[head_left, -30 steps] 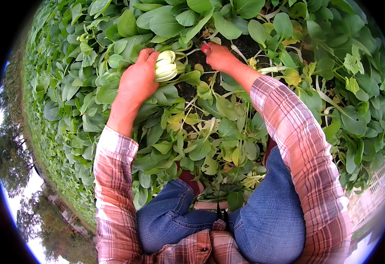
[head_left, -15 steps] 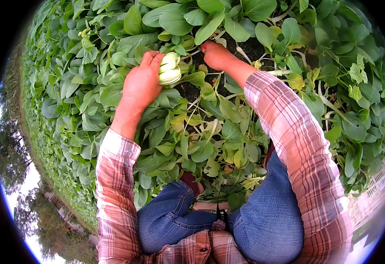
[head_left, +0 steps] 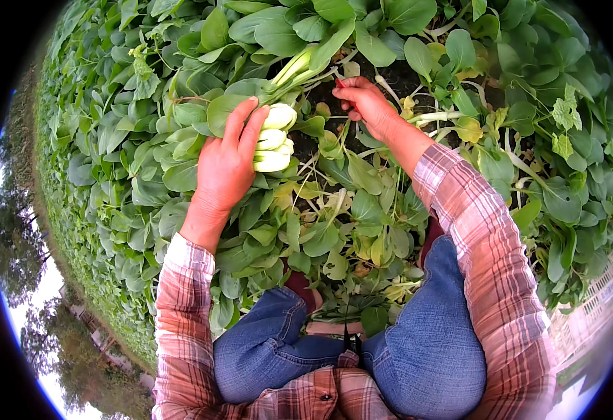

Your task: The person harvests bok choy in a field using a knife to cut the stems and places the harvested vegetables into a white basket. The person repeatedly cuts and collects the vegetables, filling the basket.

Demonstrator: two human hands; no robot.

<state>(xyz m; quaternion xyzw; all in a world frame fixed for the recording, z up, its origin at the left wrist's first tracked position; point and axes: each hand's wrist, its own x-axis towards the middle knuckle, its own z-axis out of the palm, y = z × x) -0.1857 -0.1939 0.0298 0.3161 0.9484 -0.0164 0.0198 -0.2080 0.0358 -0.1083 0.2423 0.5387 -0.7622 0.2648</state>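
Clasps pale-green, bulb-based leafy vegetables [head_left: 272, 139] in palm-down left hand [head_left: 226, 164]; pinches small red object [head_left: 339, 83] with curled, inward-pointing right hand [head_left: 371, 108].

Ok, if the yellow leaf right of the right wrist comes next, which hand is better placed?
Probably the right hand: it is nearer the yellow leaf, though its grip has something small and red. The left hand is farther away and holds pale-stemmed greens.

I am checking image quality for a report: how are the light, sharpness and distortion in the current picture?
Head view: soft daylight without hard shadows; left hand, right hand and pale stalks fairly sharp; slatted pale object at lower right blurred; field's left edge bowed by fisheye; sky between trees washed out.
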